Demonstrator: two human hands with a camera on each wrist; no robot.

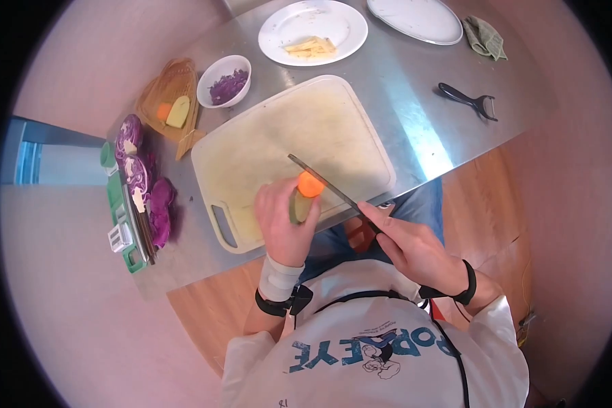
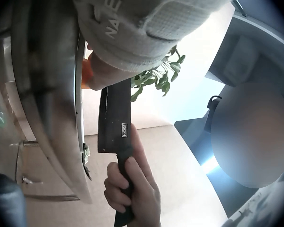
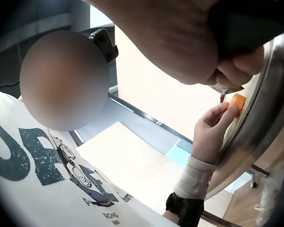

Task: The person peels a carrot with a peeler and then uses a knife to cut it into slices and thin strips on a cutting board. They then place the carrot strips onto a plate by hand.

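On the steel desk (image 1: 415,129), a pale board (image 1: 279,129) is laid; over its near part the carrot (image 1: 311,184) is held, pinched between the curled fingers and thumb of the left hand (image 1: 285,221), its flat, round face bared. Beside it the knife (image 1: 340,195) is slanted; whether the carrot is touched by the blade cannot be told. The handle is gripped by the right hand (image 1: 415,248), fingers wrapped round it, index finger laid forward along the blade.

The carrot may be judged light, stiff and not easily bruised; its cut face is likely damp and slippery, and its round side could roll; it is best gripped low by its sides, fingertips tucked back from the edge; the knife is best taken by its handle.

Farther out, a bowl (image 1: 202,85) of shredded cabbage and a basket (image 1: 158,88) are set beyond the board; a peeler (image 1: 459,96) is laid well apart.
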